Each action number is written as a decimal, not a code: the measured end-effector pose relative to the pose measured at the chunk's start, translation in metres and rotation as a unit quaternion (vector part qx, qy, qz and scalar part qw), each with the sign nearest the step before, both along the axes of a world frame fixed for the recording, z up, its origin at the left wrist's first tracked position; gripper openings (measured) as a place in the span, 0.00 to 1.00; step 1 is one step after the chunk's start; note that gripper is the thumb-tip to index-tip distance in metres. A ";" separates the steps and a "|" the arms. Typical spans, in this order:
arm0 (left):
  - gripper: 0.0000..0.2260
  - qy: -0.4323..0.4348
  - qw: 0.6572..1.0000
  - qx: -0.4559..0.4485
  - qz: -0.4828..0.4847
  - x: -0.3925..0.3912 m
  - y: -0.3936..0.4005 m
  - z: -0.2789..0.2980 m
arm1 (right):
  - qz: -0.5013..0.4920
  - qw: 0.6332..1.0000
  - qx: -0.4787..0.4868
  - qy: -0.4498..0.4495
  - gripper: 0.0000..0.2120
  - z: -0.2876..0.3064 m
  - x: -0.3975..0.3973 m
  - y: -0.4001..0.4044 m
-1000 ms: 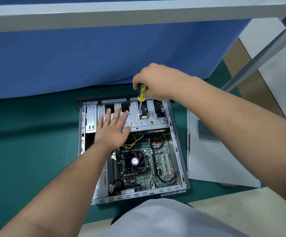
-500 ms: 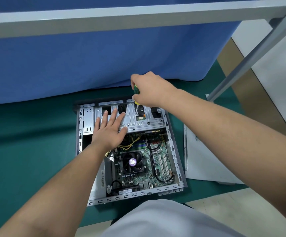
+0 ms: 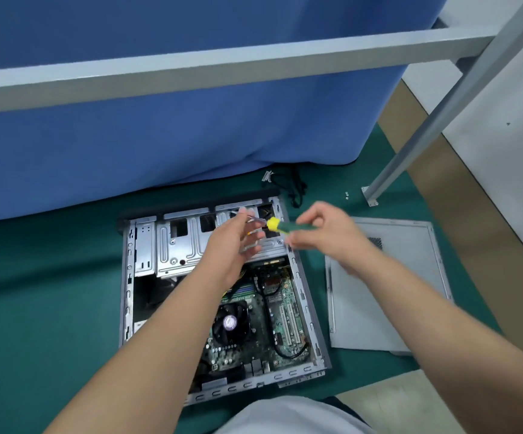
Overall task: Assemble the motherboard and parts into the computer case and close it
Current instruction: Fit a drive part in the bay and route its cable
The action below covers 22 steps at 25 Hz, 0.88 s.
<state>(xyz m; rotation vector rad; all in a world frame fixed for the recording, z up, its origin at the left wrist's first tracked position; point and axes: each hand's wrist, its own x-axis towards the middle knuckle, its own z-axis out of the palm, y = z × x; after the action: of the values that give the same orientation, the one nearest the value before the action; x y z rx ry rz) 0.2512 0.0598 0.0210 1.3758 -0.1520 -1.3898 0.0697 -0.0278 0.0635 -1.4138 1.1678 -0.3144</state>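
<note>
Presently, the computer case lies flat on the green mat with its side open, a black front bezel along the far edge. Its left portion shows a bare metal wall and a dark cavity; a silver drive cage with stamped ribs and cut-outs spans the far end. The motherboard sits inside, green, with a black CPU fan bearing a purple centre label, two white expansion slots, and a black cable looped near the right wall.

Above the cage, the left hand is raised with fingers loosely spread; it is blurred, and it appears to touch the metal shaft of the screwdriver, though contact is uncertain. The right hand grips the green handle, yellow collar pointing left, tool roughly level.

To the right, the grey side panel lies flat just beside the case. Two small screws rest near the frame foot.
</note>
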 end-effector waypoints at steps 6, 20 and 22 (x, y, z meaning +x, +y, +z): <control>0.08 -0.237 0.957 -0.052 -0.161 -0.049 -0.076 0.010 | -0.021 0.994 0.079 0.070 0.17 -0.063 -0.023 0.006; 0.21 -0.706 0.595 0.085 -0.376 -0.005 -0.130 -0.083 | -0.209 0.930 -0.026 0.301 0.13 -0.187 -0.082 -0.200; 0.21 -0.719 0.589 0.078 -0.359 -0.006 -0.129 -0.087 | -0.217 0.922 -0.047 0.318 0.14 -0.202 -0.077 -0.212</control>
<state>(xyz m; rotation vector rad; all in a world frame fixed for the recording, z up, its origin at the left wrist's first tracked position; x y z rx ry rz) 0.2454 -0.0692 -0.0660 2.4364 -1.8603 -0.4101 -0.0070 -0.2403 -0.1381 -1.3689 2.0365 -0.2203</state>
